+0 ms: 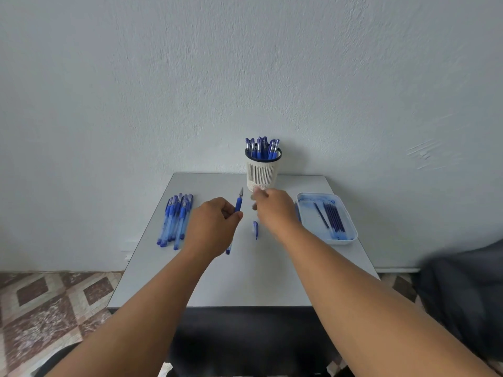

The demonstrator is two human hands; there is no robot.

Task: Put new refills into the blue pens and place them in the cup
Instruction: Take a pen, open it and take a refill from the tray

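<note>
the person's left hand [213,227] is curled round an uncapped blue plastic pen [238,204], holding it by the barrel so that the grip and the metal tip stick up and away from the fist, pointing toward the wall; the barrel's lower end shows below the wrist, over the table. the right hand [275,208] reaches forward just beside it, the two hands near each other but apart. its fingers [258,195] are blurred and lie in front of the foot of the cup, so it cannot be told whether they hold anything or how they are set.

between the two forearms a small blue pen cap [255,229] lies on the pale grey square table [245,281]. behind the right hand stands the white slotted plastic cup with a dark rim [262,172], upright near the table's far edge, with a bunch of capped blue pens [261,147] standing in it. to the left of the left hand a row of capped blue pens with clear barrels [175,220] lies side by side on the table, caps toward the wall. to the right of the right arm sits a shallow pale blue rectangular tray [351,239], ink-stained inside, holding several thin dark blue refills [334,217] laid close together, one lying apart at an angle.

beyond the table are a rough whitish wall [245,63], a patterned tile floor [54,303] at lower left and a dark blurred cloth shape [468,289] at right.
</note>
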